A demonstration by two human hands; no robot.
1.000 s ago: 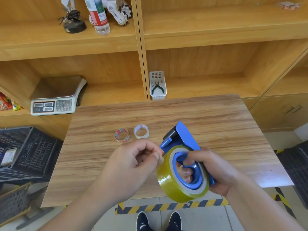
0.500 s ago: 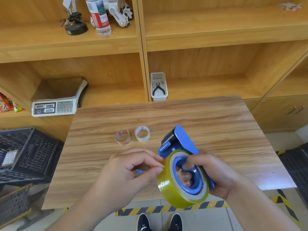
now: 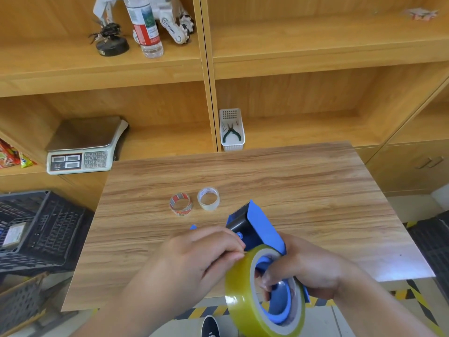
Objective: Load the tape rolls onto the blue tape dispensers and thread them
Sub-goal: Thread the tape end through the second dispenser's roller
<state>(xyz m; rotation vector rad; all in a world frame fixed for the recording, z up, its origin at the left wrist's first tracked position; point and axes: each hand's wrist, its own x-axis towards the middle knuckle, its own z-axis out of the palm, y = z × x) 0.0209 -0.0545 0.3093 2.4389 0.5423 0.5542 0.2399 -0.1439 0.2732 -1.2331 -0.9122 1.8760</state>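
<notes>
A blue tape dispenser (image 3: 261,227) with a black toothed head is held over the table's near edge. A wide yellowish tape roll (image 3: 239,295) sits on its blue hub. My right hand (image 3: 308,268) grips the dispenser, fingers through the hub. My left hand (image 3: 201,256) pinches at the top edge of the roll, thumb and forefinger pressed together near the roller. Two small rolls lie on the table: a red-printed roll (image 3: 181,204) and a clear roll (image 3: 208,198). A small blue part (image 3: 193,226) peeks out beyond my left hand.
The wooden table (image 3: 315,190) stands before wooden shelving. The shelves hold a weighing scale (image 3: 82,147), a white basket with pliers (image 3: 231,131), a bottle (image 3: 145,27) and small models. A black crate (image 3: 36,229) sits at left; striped floor tape (image 3: 201,312) runs below.
The dispenser with its roll has dropped lower and tilted. My left hand has closed tighter onto the roll's top edge, and a small blue part now shows beyond it.
</notes>
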